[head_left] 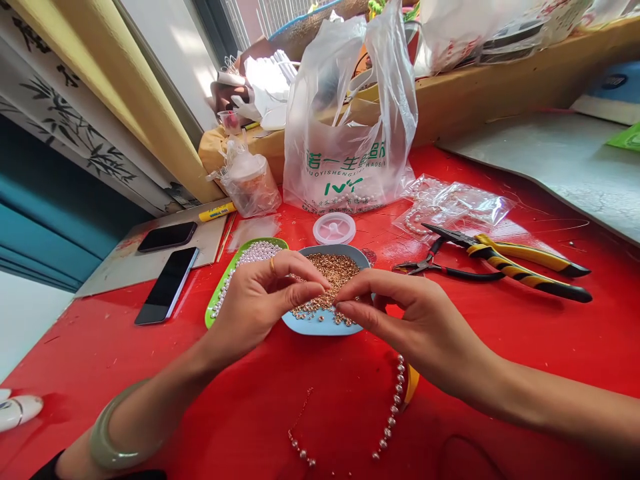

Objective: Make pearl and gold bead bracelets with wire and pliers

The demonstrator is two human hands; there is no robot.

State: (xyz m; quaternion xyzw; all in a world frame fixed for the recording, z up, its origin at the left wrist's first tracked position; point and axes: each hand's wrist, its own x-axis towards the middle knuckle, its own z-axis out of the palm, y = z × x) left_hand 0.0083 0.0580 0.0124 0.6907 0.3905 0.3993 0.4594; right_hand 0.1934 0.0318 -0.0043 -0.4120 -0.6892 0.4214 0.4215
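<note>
My left hand [260, 293], with a gold ring on one finger, pinches thumb and forefinger together over the blue tray [320, 327] of small gold beads [333, 270]. Facing it, my right hand [400, 307] also has its fingertips pinched. Whatever sits between the fingertips is too small to make out. A strand of pearl-like beads [391, 421] runs up the red table and disappears beneath my right hand. Nearer me lies a beaded end with a fine chain [301, 453]. Partly behind my left hand is a green tray [213, 303] of white pearl beads [257, 252].
Yellow-black pliers [520, 263] and smaller black-handled pliers [440, 267] lie at right. A clear lid [334, 229], a plastic bag [345, 147] and bagged beads [450, 203] stand behind. Two phones [167, 287] lie left; a yellow-handled object [411, 385] is under my right hand.
</note>
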